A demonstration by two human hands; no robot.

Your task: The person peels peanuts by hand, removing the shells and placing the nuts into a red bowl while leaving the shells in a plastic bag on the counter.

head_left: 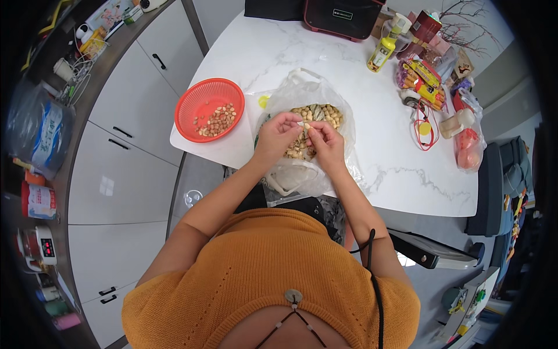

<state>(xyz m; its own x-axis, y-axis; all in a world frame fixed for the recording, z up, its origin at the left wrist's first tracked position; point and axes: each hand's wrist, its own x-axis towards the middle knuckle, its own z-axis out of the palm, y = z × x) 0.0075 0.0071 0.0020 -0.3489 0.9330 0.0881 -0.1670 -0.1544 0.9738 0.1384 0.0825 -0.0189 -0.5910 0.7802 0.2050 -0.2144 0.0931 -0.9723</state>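
Observation:
My left hand and my right hand meet over an open plastic bag, fingertips pinched together. Between them is a peanut, pale and partly covered by my fingers. Below and behind my hands, unshelled peanuts fill the bag, with what look like broken shells nearer me. The translucent white plastic bag lies spread on the table, its handles loose. To the left, a red plastic basket holds shelled peanut kernels.
The white marbled table curves around the bag. A yellow bottle stands at the back right, near snack packages, a red cord and a bag of reddish items. A black and red box-shaped appliance sits at the back.

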